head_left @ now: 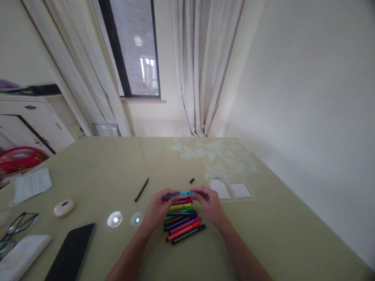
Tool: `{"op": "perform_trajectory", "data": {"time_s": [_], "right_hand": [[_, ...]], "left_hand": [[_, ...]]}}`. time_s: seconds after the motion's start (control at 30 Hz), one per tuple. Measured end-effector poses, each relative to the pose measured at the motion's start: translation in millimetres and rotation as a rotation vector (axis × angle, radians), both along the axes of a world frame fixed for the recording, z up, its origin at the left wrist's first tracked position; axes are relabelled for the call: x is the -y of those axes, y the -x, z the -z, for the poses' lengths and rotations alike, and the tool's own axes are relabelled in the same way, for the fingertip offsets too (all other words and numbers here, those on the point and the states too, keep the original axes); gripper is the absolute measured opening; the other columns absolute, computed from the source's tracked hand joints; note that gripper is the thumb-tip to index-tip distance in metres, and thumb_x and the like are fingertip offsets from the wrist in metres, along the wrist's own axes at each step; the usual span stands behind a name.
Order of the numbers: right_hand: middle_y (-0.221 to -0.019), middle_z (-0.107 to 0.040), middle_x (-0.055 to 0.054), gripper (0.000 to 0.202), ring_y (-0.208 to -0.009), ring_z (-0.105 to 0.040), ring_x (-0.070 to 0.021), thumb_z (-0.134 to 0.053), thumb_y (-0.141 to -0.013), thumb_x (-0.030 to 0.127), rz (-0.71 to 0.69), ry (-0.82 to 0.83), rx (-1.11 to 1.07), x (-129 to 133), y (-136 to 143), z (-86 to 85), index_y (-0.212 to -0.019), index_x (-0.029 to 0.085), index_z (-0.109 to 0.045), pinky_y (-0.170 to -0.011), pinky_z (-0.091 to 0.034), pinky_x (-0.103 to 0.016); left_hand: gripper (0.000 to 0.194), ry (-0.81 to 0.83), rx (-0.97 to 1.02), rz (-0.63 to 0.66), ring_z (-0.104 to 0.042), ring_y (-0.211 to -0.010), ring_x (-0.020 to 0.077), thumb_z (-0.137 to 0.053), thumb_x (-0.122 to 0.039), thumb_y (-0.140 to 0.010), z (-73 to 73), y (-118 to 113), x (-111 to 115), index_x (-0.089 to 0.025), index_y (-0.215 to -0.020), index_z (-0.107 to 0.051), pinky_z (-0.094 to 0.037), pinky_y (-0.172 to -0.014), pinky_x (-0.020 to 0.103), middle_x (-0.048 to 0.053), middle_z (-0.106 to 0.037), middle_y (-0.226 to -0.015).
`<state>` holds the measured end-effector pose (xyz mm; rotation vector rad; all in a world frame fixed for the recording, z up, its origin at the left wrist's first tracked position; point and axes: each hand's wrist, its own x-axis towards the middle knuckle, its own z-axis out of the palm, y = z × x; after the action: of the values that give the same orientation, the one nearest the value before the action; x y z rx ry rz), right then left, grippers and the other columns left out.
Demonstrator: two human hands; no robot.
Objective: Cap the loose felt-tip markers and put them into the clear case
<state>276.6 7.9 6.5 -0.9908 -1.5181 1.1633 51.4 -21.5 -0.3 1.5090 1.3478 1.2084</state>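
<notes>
Between my two hands runs a light blue felt-tip pen (183,194). My left hand (159,205) pinches its left end, and my right hand (209,201) has thumb and fingers closed on its right end. Just below lies a row of felt-tip pens in several colours, among them a yellow pen (180,207), an orange-red pen (184,231) and a dark green pen (189,234). Their left and right ends near my hands are partly covered. Beyond my hands, a small black cap (191,180) lies loose, and an uncapped-looking black pen (141,189) rests to the left.
A clear plastic case (228,200) with white cards lies open at the right. On the left are a black phone-like slab (72,251), a white pack (25,255), eyeglasses (22,225), a round white object (63,208) and a face mask (32,185). A wall borders the table's right.
</notes>
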Motion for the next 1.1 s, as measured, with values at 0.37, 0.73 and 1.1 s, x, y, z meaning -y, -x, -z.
{"op": "perform_trajectory", "data": {"time_s": [0.37,0.73,1.1], "right_hand": [[-0.077,-0.078,-0.007,0.032,-0.071,-0.073,-0.0249,-0.082,-0.079,0.051,0.003,0.042,-0.034,3,2,-11.2,-0.090,0.021,-0.081,-0.073,-0.061,-0.039],[-0.070,-0.076,-0.006,0.036,-0.068,-0.072,-0.0230,-0.082,-0.077,0.050,0.008,0.055,-0.050,-6,8,1.7,-0.095,0.018,-0.081,-0.071,-0.060,-0.037],[-0.079,-0.080,-0.006,0.036,-0.074,-0.075,-0.0243,-0.084,-0.073,0.050,-0.031,0.002,-0.064,-13,9,0.9,-0.092,0.019,-0.081,-0.075,-0.062,-0.039]], "left_hand": [[0.024,0.017,0.047,-0.009,-0.076,-0.084,0.0240,-0.074,-0.039,-0.083,-3.7,-6,1,-0.022,-0.097,-0.083,-0.062,-0.077,0.034,0.006,-0.081,-0.094],[0.024,-0.073,-0.046,-0.006,-0.075,-0.083,0.0227,-0.072,-0.039,-0.085,-8.3,0,-6,-0.021,-0.098,-0.081,-0.060,-0.076,0.033,0.006,-0.080,-0.091],[0.027,-0.120,-0.053,-0.045,-0.066,-0.063,0.0171,-0.079,-0.042,-0.076,-9.2,4,-13,-0.019,-0.091,-0.081,-0.054,-0.058,0.027,0.002,-0.076,-0.072]]}}
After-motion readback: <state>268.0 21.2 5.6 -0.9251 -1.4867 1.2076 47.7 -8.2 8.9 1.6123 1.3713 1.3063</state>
